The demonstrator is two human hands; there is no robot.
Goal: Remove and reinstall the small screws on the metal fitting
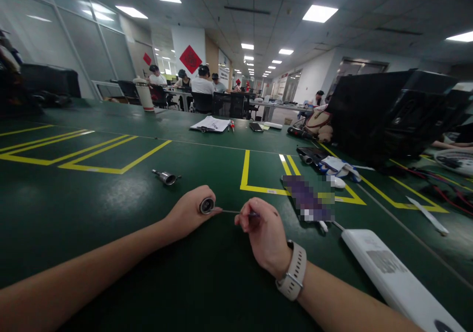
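My left hand (192, 205) is closed around a small metal cylinder (206, 205), whose round, hollow end faces me. My right hand (264, 231), with a pale watch strap (293, 272) at the wrist, pinches what looks like a slim screwdriver (231, 212). Its thin shaft points left and reaches the fingertips of my left hand; whether it touches the cylinder I cannot tell. Most of its dark handle is hidden in my right fingers. A similar metal piece (168, 177), with a wide cup-shaped end and a narrow stem, lies on the green table (177, 292) beyond my left hand.
Right of my hands lie a partly blurred purple phone-like object (306, 198) and a white power bank-like block (391, 273). Farther back are papers (210, 123), a phone (256, 127), a cup (143, 94) and a large black case (391, 110). Yellow tape marks the tabletop. People sit beyond.
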